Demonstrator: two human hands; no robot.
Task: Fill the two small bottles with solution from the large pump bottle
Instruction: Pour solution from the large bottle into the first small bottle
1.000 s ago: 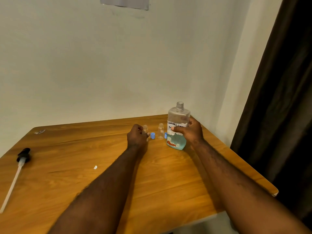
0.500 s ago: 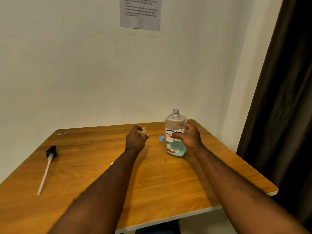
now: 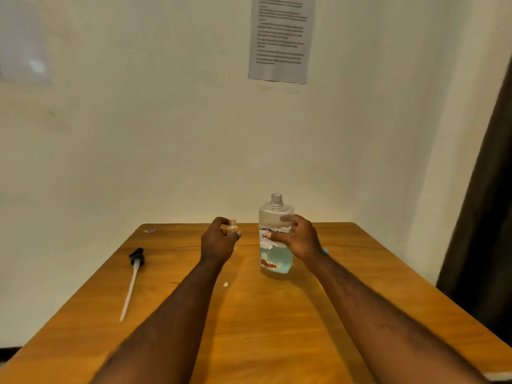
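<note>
A large clear bottle (image 3: 276, 253) with blue solution in its lower part and an open threaded neck is upright, at or just above the table. My right hand (image 3: 296, 238) grips it around the label. My left hand (image 3: 219, 239) holds a small clear bottle (image 3: 232, 226) without a cap, raised above the table to the left of the large bottle. The pump head with its long tube (image 3: 133, 278) lies on the table at the left. The second small bottle is hidden. A bit of blue, perhaps a cap (image 3: 325, 250), shows behind my right wrist.
The wooden table (image 3: 277, 328) stands in a corner against a pale wall. A printed sheet (image 3: 279, 37) hangs on the wall. A dark curtain (image 3: 487, 217) hangs at the right. A small white scrap (image 3: 225, 284) lies between my arms, another (image 3: 149, 230) at the far left corner.
My left hand has picked up the small bottle and brought it nearer with the large bottle in my right hand. The view has tilted upward. The second small bottle has gone from sight.
</note>
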